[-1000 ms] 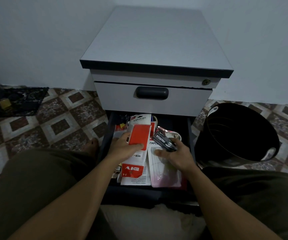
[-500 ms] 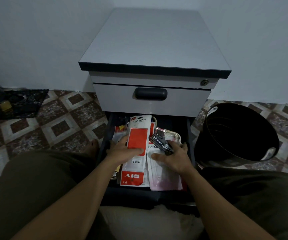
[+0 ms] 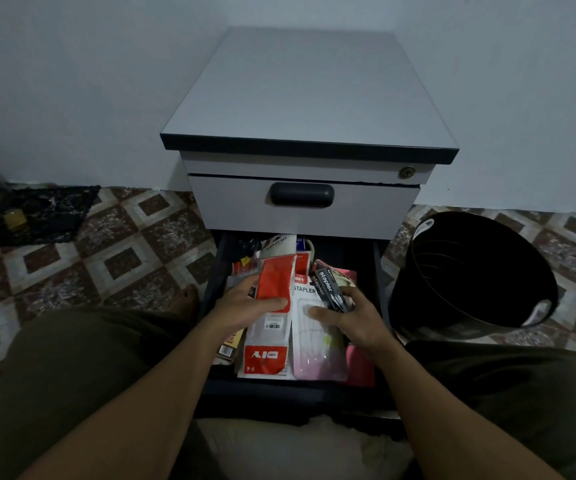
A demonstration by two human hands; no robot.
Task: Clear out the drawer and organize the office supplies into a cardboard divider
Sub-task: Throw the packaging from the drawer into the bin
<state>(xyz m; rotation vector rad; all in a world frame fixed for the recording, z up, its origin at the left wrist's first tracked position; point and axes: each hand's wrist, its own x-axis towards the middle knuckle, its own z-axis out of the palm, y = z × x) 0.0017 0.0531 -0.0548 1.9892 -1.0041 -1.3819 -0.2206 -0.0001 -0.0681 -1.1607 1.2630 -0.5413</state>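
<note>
Both hands grip: left hand a red pack, right hand a black stapler box

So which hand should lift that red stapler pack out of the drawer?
Left. The left hand grips the red stapler pack, thumb across its front; the right hand is occupied holding the black stapler box.

Dim light — pale wall, patterned tile floor, grey cabinet — black bin beside it.

Black bucket, dark mat, tiled floor
</note>
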